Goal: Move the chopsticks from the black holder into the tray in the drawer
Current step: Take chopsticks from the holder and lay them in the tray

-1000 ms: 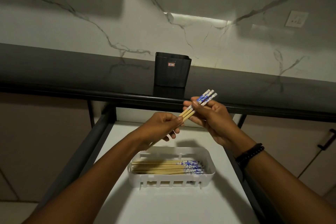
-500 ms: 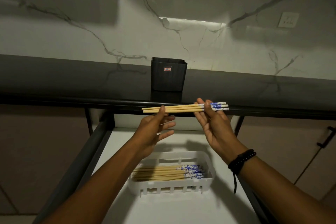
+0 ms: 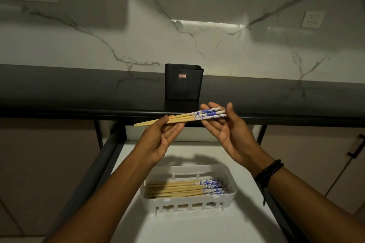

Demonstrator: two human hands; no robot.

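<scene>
We've got the bundle of chopsticks [image 3: 184, 118] pinched level between left hand [image 3: 160, 140] and right hand [image 3: 227, 130] above the tray [image 3: 232, 191]; lower it flat, patterned ends right, matching the stack.

Dim, sharp, bowed edges, backsplash glare

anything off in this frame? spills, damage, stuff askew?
Nothing stands out. The held chopsticks lie bunched across both hands, left hand and right hand, above the white tray. The chopsticks in the tray lie parallel, blue ends right. The black holder stands upright.
</scene>
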